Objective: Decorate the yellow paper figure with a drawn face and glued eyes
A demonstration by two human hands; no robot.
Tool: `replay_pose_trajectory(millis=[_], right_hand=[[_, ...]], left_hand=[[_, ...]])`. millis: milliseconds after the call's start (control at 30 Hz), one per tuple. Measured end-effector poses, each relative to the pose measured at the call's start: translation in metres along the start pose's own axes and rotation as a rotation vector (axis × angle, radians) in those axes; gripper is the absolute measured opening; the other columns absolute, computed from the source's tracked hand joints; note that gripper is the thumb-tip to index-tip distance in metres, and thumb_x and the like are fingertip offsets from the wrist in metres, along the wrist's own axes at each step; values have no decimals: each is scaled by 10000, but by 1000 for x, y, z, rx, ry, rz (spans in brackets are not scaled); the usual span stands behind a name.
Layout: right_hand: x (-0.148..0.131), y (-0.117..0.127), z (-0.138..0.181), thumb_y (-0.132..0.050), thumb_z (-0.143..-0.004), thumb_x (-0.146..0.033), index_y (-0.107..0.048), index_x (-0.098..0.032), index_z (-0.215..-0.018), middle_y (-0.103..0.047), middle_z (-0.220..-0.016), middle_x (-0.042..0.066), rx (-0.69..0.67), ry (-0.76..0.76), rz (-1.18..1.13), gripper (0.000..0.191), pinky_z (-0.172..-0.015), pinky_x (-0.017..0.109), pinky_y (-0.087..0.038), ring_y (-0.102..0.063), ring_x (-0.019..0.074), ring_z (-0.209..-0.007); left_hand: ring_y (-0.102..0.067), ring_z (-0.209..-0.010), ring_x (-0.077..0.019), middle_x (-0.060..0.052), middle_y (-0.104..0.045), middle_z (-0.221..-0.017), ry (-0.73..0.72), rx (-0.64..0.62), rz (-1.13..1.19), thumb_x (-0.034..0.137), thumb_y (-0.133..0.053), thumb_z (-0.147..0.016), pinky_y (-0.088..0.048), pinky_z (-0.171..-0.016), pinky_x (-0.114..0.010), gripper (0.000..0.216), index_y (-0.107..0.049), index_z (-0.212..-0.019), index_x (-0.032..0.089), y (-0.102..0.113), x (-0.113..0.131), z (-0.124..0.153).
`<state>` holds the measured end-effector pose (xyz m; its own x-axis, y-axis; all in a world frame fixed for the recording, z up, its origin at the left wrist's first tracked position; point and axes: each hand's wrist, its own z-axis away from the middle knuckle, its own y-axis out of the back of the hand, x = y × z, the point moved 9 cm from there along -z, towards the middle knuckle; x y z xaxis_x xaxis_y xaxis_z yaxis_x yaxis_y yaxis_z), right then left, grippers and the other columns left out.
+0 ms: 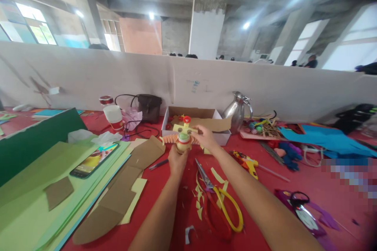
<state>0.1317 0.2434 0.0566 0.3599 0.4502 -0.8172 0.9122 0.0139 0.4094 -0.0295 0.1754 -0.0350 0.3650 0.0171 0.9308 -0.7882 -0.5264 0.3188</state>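
Observation:
A small paper craft figure (183,135) with a yellow head, a red top piece and orange pleated arms is held up over the red table (294,188). My left hand (176,161) is wrapped round its lower body from below. My right hand (206,137) pinches the figure's right side at the pleated arm. Yellow-and-red-handled scissors (219,202) lie on the table just under my right forearm, among yellow paper scraps (218,175).
Green paper sheets (35,196) with a phone (94,159) and brown card pieces (118,196) lie left. An open cardboard box (218,115), a steel jug (237,111), a cup (113,117), a bag (149,106), a glue gun (249,162) and blue paper (324,137) surround me. A white partition (188,82) stands behind.

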Motion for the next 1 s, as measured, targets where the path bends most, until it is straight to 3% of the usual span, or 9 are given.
replay_pose_trajectory(millis=[400,733,1000], right_hand=[[-3,2,-3,-612,-785,-306,-675,-204,-981,-732,-989,36,16,-6,-28,230,-832,339,-510,-667,196,-877],[-7,-3,2,-602,-801,-324,-674,-213,-1003,-732,-1007,47,6,14,-9,242,-865,364,-512,-668,210,-923],[-8,-1,2,-601,-806,-308,-678,-209,-1026,-733,-1034,61,19,7,4,253,-887,376,-512,-671,216,-939]], left_hand=[[-665,-915,-244,-92,-706,-1000,-6,-28,-26,376,-746,-685,-478,-757,-321,478,-594,-1099,191,-4,-5,-3],[-635,-837,-243,-67,-664,-865,-23,16,-74,422,-735,-684,-465,-740,-336,378,-589,-941,188,-1,-7,-3],[-602,-909,-271,-81,-624,-871,-34,49,-129,430,-736,-686,-455,-785,-355,392,-582,-949,184,2,-4,0]])
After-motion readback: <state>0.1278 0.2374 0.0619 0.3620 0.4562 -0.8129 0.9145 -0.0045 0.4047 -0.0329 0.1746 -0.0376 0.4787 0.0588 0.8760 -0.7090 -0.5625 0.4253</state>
